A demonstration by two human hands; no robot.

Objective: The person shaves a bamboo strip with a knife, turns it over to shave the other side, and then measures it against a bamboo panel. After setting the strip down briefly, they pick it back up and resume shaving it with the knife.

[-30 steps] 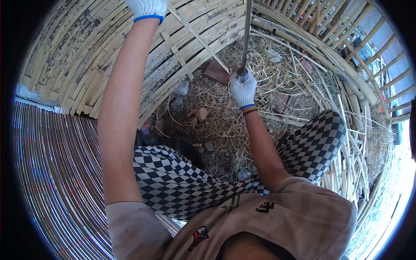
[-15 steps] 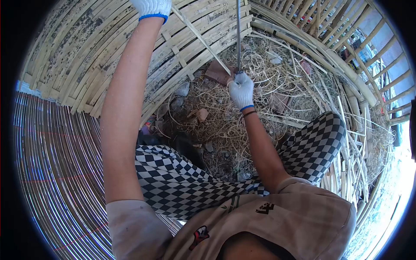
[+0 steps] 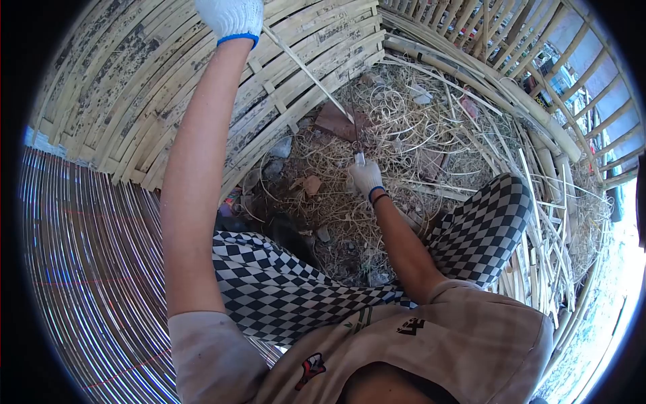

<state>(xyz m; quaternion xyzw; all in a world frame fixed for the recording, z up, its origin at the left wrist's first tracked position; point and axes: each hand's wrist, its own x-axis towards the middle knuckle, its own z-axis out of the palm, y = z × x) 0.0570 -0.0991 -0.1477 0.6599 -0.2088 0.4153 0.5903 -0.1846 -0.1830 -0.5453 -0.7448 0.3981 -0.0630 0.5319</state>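
My left hand (image 3: pixel 232 19), in a white knit glove with a blue cuff, is raised at the top edge of the view. Its fingers are partly cut off there. A long pale bamboo strip (image 3: pixel 308 73) runs from it down toward the ground, its lower end over a reddish brick (image 3: pixel 331 122). Closed around the handle of a knife (image 3: pixel 356 138), my gloved right hand (image 3: pixel 367 177) is low over the litter. The knife's thin dark blade points away from me and overlaps the strip's lower end in this view.
Curly bamboo shavings (image 3: pixel 404 124) cover the ground, with stones (image 3: pixel 281 147) among them. A woven bamboo wall (image 3: pixel 134 81) curves along the left. On the right are split bamboo lengths (image 3: pixel 531 269) and a slatted bamboo panel (image 3: pixel 572 74). My checkered trouser legs (image 3: pixel 282 286) frame the spot.
My right hand has drawn back toward me with the knife, whose blade now looks shorter and lower. My left hand and the strip have shifted slightly.
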